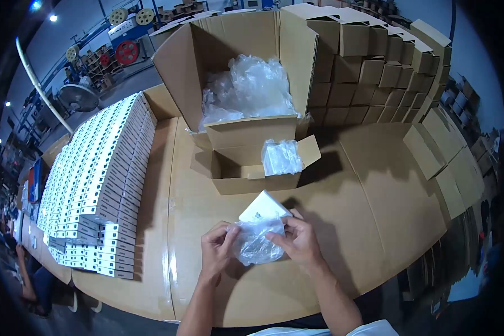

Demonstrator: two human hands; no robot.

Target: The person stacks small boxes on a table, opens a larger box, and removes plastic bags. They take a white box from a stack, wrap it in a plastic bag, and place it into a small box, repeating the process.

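Note:
Low in the middle of the head view, a clear plastic bag (pixel 257 246) is stretched between my two hands. My left hand (pixel 217 246) pinches its left edge. My right hand (pixel 299 238) grips its upper right side, thumb over the plastic. A white box (pixel 265 206) stands tilted at the bag's top, partly covered by the plastic. Beyond my hands is a small open carton (pixel 252 186), with a plastic-wrapped item (pixel 281 157) in its right part. Whether my right hand also touches the white box is unclear.
A large open carton (pixel 297 73) full of crumpled plastic bags (pixel 252 84) stands behind. White boxes (pixel 103 168) are stacked at the left of the cardboard-covered table (pixel 341 224). Brown cartons (pixel 350 73) are piled at the back right. Part of another person (pixel 25 274) shows far left.

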